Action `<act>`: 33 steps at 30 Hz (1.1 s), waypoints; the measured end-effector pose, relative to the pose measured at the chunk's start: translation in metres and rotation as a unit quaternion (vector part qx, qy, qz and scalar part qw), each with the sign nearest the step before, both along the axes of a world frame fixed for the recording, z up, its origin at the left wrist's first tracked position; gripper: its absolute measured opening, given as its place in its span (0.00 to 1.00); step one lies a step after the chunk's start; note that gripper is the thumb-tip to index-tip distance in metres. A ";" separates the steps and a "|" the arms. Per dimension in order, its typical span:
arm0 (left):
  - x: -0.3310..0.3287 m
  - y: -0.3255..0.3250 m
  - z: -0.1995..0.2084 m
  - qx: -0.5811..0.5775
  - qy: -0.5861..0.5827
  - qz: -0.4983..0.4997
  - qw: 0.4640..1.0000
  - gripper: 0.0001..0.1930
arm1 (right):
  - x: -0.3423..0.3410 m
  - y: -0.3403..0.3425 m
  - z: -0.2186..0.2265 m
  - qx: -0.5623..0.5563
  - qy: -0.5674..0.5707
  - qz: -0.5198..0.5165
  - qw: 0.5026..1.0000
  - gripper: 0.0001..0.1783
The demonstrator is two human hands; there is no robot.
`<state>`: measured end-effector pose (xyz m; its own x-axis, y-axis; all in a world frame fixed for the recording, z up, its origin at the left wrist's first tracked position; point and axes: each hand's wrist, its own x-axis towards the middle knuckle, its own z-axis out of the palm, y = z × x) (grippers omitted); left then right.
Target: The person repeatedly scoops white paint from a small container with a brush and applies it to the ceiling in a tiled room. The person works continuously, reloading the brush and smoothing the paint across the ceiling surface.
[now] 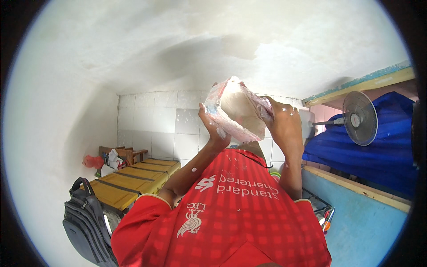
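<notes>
An open plastic bag (pixel 213 107), whitish and pink with a little blue, is held up in front of me at chest height. White stuff coats its inside and its ragged rim. My left hand (pixel 215 127) grips the bag's left side, thumb up along the outer face. On the opposite side my right hand (pixel 284 122) pinches the crumpled upper edge, its fingertips partly hidden by the plastic. Small white splashes dot both hands and my left forearm. A white wall (pixel 178 53) with uneven greyish patches rises beyond the bag.
A yellow slatted bench (pixel 129 178) stands left, with bags and a red bundle (pixel 92 161) at its far end. A black backpack (pixel 84 222) is beside it. To the right are a fan (pixel 359 119), blue cloth (pixel 387 147) and a light-blue partition (pixel 356 200). Tiles (pixel 155 111) cover the floor.
</notes>
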<state>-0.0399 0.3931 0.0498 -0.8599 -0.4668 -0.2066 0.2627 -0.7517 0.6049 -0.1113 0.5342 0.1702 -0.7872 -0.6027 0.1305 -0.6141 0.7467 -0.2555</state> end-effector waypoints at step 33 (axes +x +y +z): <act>-0.020 0.014 0.007 -0.014 0.001 -0.029 0.999 0.42 | -0.037 0.036 -0.003 -0.150 -0.267 0.195 0.932 0.12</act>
